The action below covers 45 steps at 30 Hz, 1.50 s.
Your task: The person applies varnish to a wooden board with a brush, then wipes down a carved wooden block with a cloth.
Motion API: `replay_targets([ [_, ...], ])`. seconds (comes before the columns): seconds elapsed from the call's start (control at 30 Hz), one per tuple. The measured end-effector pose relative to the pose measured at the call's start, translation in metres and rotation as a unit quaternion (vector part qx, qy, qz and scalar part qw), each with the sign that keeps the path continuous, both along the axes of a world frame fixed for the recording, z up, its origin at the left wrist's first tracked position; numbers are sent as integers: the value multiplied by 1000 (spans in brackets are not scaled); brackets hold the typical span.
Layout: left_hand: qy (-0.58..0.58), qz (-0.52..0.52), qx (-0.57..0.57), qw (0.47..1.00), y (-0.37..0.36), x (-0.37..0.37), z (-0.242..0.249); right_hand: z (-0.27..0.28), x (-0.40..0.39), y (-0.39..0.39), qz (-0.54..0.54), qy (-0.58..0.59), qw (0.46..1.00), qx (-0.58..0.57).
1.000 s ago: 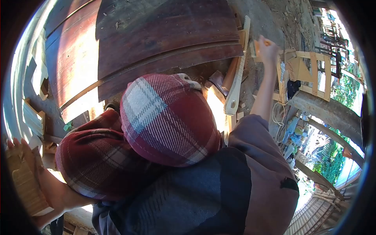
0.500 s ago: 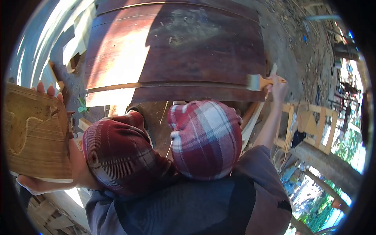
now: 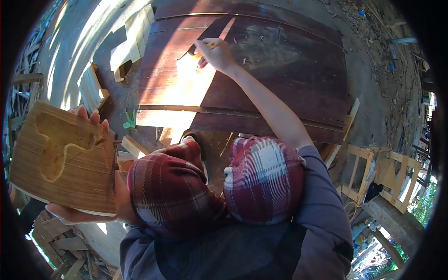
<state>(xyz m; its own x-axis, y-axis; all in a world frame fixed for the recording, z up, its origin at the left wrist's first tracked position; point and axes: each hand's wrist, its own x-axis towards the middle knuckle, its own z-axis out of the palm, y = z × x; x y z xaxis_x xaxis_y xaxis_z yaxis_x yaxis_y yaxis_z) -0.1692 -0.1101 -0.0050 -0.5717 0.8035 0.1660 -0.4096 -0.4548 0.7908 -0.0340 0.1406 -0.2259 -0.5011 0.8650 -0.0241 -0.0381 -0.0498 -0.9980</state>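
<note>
Swung leftward since earlier, the right hand (image 3: 217,55) pinches the paintbrush (image 3: 213,45) over the sunlit desk (image 3: 284,88); the left hand (image 3: 122,198) clasps a hollowed wooden block (image 3: 86,172).

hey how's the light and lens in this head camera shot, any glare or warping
Head view: sunlight blows out part of the reddish panel by the right hand, so the tool it holds is hard to make out; head view again: fisheye distortion and black corners, though the wooden block shows its grain clearly.
</note>
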Motion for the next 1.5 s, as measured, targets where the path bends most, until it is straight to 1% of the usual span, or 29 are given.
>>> replay_targets([
  [0.1,-11,0,4,1000,-4,-3,-1,-27,28,20,-77,40,996,-26],
  [0.17,-21,0,11,1000,-6,-8,0,-14,67,33,-152,-34,988,-11],
  [0.23,-37,-9,18,999,-11,-11,2,5,114,46,-213,-142,964,71],
  [0.3,-68,-25,34,997,-15,-10,6,40,141,52,-295,-288,907,87],
  [0.37,-70,1,28,997,-12,-4,11,80,137,45,-296,-393,857,154],
  [0.4,-60,32,16,998,-11,0,14,84,122,45,-278,-352,875,181],
  [0.47,67,134,-72,986,0,18,19,83,84,42,-245,-260,906,229],
  [0.5,78,153,-84,982,-1,19,21,72,56,44,-188,-225,919,263],
  [0.53,86,169,-95,977,-2,19,21,66,22,36,-126,-145,949,250],
  [0.57,94,181,-106,973,-3,17,20,55,-13,28,-47,-25,979,198],
  [0.6,96,175,-99,975,-6,16,20,39,-49,27,24,-14,980,196],
  [0.63,90,163,-97,978,-11,13,19,30,-79,19,90,22,985,144],
  [0.7,76,133,-94,984,-19,6,17,3,-124,0,119,40,991,50],
  [0.77,87,126,-96,983,-19,7,17,-18,-137,-13,44,-24,997,59],
  [0.83,90,126,-101,983,-18,4,17,-20,-120,-3,-52,-14,999,-5],
  [0.9,83,134,-113,981,-19,0,15,-26,-92,19,-102,-23,994,26],
  [0.93,79,130,-117,981,-20,-1,15,-26,-76,32,-161,-69,976,131],
  [0.97,74,127,-120,982,-19,-3,15,-7,-54,32,-226,-157,940,201],
  [1.0,67,126,-120,982,-17,-3,14,18,-31,34,-286,-242,886,272],
  [1.03,68,125,-117,983,-15,-2,15,28,-11,40,-282,-331,847,305],
  [1.07,68,125,-116,983,-14,0,17,37,-2,42,-328,-352,796,368],
  [1.2,53,112,-89,988,-15,4,13,54,-16,37,-282,-265,837,387],
  [1.27,15,24,-50,998,-22,-3,8,34,-62,25,-209,-57,939,269],
  [1.3,0,-21,-29,999,-24,-6,7,40,-79,9,-134,46,984,105],
  [1.33,24,5,-62,998,-23,-6,9,30,-99,0,-107,87,988,75],
  [1.37,47,32,-94,994,-22,-5,11,5,-117,1,-88,49,984,148],
  [1.4,71,61,-126,988,-22,-5,13,-11,-124,-1,-89,-32,966,241],
  [1.43,62,49,-113,990,-24,-8,13,-14,-127,-5,-73,57,992,85],
  [1.5,42,26,-89,995,-30,-14,13,-23,-120,12,-87,61,992,68],
])
